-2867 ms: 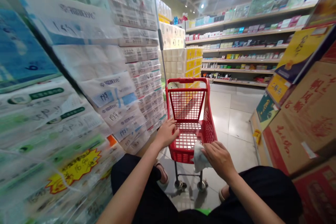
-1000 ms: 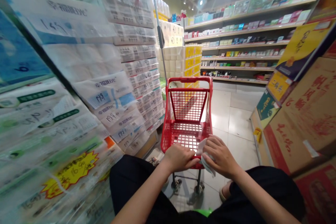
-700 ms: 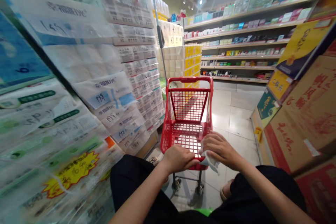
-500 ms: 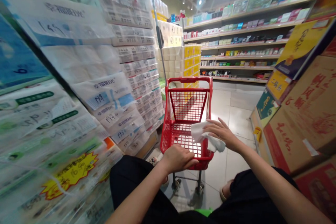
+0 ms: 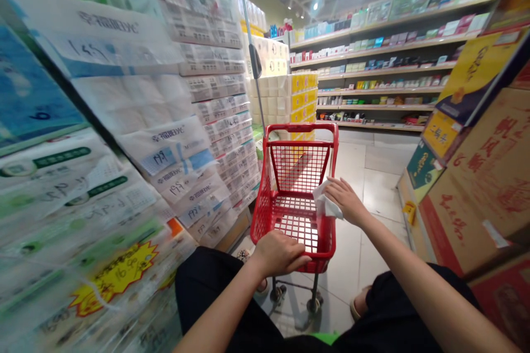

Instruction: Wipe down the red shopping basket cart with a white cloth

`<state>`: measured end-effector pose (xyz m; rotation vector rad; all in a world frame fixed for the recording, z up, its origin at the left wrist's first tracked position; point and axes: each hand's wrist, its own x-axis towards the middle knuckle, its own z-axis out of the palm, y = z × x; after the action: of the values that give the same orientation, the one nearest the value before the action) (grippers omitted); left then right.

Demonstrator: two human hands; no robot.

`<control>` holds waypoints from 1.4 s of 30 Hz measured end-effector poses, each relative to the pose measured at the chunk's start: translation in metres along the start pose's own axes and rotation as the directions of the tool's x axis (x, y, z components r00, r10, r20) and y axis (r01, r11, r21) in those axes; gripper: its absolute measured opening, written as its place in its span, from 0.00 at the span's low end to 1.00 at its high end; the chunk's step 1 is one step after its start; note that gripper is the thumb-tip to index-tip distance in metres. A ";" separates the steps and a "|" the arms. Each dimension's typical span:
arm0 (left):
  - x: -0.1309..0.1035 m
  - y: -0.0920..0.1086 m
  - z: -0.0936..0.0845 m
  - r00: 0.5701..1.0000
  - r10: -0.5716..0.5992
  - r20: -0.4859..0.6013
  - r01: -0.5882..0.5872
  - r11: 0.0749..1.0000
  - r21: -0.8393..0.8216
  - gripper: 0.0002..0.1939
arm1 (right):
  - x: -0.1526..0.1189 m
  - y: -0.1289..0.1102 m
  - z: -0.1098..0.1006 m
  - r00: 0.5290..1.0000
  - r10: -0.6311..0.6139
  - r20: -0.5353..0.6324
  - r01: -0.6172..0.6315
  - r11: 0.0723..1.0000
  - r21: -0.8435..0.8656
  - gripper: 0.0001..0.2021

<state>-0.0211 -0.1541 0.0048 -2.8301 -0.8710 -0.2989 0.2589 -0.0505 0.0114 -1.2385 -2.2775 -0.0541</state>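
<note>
A small red shopping cart (image 5: 295,203) with a grid basket stands upright on its wheels between my knees. My left hand (image 5: 279,253) is wrapped over the near rim of the basket, its fingers curled on the red plastic. At the cart's right side, my right hand (image 5: 344,202) holds a white tissue (image 5: 326,201) against the upper side edge. Part of the tissue hangs below the fingers, inside the basket. The raised handle bar (image 5: 300,128) is at the far end, with neither hand on it.
Wrapped tissue packs (image 5: 174,165) are stacked high close on the left. Cardboard boxes (image 5: 484,176) line the right. A thin metal pole (image 5: 248,22) rises behind the cart. Shelves of goods (image 5: 372,66) span the back, beyond the tiled floor (image 5: 360,176).
My right hand has moved up and away along the cart's right side with the tissue, which hangs less loosely now. My left hand stays on the near rim.
</note>
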 end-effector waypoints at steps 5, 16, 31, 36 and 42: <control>0.001 -0.001 -0.001 1.000 0.000 -0.010 0.000 1.000 -0.002 0.20 | -0.033 -0.044 -0.002 0.996 -0.054 -0.075 0.058 0.997 0.057 0.15; 0.002 -0.014 0.002 0.999 0.033 -0.025 -0.033 0.999 -0.012 0.14 | -0.089 -0.119 -0.001 0.983 -0.148 -0.105 0.153 0.987 0.038 0.09; 0.029 -0.045 -0.004 0.899 -0.429 -0.082 0.393 0.876 -0.278 0.19 | -0.056 -0.149 0.026 0.984 -0.162 -0.069 0.148 0.974 -0.172 0.11; 0.042 -0.020 0.003 0.789 -0.595 -0.153 0.437 0.719 -0.541 0.23 | -0.047 -0.154 0.031 0.976 -0.200 -0.088 0.192 0.977 -0.093 0.10; 0.041 -0.027 -0.002 0.799 -0.601 0.006 0.555 0.734 -0.391 0.20 | -0.032 -0.123 0.015 0.960 -0.277 0.026 0.278 0.957 -0.085 0.09</control>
<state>-0.0040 -0.1105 0.0189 -2.7175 -1.8423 -0.7876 0.1694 -0.1417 0.0096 -0.9528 -2.4689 -0.2513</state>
